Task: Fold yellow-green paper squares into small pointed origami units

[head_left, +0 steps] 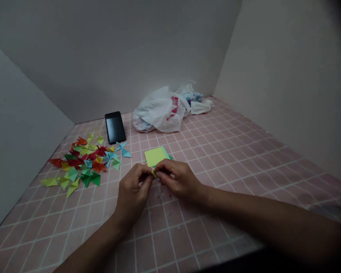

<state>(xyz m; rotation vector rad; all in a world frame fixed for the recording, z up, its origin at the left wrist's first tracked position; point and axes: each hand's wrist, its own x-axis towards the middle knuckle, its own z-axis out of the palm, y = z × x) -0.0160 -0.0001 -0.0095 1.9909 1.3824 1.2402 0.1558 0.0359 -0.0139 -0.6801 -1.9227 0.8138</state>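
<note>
Between my fingertips is a small folded piece of yellow-green paper, mostly covered by the fingers. My left hand pinches it from the left, thumb against forefinger. From the right, my right hand pinches the same paper. Just beyond the hands lies a stack of square coloured paper sheets, yellow-green on top, with blue and green edges showing. Left of my hands spreads a pile of folded paper cranes in red, orange, yellow, green and blue.
A black smartphone lies behind the cranes. Farther back are a white plastic bag with red print and a crumpled blue-and-white packet. Pink checked cloth covers the surface, with grey walls at the back and sides.
</note>
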